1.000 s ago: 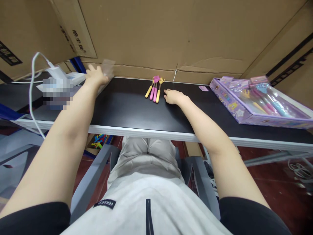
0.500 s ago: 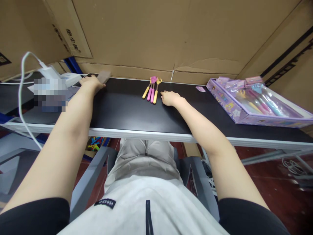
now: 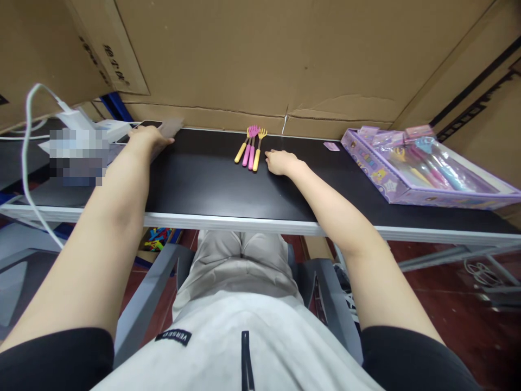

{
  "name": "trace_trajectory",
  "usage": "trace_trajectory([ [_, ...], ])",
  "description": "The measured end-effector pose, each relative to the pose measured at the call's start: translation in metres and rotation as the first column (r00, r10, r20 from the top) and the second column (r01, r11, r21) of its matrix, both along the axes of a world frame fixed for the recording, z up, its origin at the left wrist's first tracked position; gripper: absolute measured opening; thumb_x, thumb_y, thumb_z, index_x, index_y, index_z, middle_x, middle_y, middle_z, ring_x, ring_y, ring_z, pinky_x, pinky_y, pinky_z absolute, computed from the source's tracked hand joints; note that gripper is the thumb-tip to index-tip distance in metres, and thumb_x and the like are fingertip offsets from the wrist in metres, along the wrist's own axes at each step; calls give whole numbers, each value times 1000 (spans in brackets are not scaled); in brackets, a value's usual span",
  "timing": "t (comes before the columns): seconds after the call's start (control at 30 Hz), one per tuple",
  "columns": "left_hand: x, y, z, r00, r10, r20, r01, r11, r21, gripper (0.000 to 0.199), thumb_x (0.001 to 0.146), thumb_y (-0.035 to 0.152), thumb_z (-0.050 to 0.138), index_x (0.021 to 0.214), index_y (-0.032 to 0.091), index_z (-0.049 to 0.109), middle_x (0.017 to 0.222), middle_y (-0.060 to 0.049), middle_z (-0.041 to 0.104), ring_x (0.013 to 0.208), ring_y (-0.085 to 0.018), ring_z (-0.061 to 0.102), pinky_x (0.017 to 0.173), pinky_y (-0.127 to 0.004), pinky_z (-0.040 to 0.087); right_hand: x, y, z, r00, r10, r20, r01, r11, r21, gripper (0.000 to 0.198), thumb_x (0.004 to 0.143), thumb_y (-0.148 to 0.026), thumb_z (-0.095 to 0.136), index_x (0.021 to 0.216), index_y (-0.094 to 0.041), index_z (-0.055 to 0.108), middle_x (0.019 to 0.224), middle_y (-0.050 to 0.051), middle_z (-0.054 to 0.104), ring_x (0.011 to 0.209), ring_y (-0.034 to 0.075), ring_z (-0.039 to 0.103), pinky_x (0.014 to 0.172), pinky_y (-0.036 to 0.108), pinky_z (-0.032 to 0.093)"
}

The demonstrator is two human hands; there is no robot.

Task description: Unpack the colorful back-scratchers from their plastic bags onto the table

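At the back left of the black table (image 3: 195,190), my left hand (image 3: 147,136) lies palm down with its thumb apart from the fingers. A clear plastic wrapper (image 3: 170,128) is beside and partly under it; the fingertips are partly hidden. Near the middle, my right hand (image 3: 280,162) rests on the tabletop, fingers loosely stretched to the left, holding nothing. Just left of its fingertips lie several small back scratchers with hand-shaped heads, side by side: pink ones (image 3: 251,155) between a yellow one (image 3: 241,152) and another yellow one (image 3: 256,159).
A purple display box (image 3: 391,184) with wrapped back scratchers stands on the right. A small pink card (image 3: 331,146) lies near the back edge. A white charger (image 3: 77,118) with its cable is at the left. Cardboard (image 3: 228,60) walls the back.
The view has shifted slightly, so everything appears a little further left. Both hands stay nearly in place, and the back scratchers have not moved.
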State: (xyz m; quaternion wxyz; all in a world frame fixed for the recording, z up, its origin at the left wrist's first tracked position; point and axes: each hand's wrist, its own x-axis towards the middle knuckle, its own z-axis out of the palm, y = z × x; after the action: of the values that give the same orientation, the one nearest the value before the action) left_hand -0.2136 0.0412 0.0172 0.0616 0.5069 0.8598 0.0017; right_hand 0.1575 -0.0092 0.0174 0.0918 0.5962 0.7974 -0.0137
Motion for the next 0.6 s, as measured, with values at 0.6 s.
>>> trace_trajectory([
  [0.6, 28, -28, 1, 999, 41, 29, -44, 994, 104, 89, 104, 53, 54, 165, -6, 27, 175, -31, 28, 165, -42, 26, 132, -51, 21, 0, -1, 0, 1000, 5, 0, -5, 1000, 6, 59, 111, -21, 31, 166, -8, 46, 172, 19, 41, 153, 39, 49, 124, 51, 44],
])
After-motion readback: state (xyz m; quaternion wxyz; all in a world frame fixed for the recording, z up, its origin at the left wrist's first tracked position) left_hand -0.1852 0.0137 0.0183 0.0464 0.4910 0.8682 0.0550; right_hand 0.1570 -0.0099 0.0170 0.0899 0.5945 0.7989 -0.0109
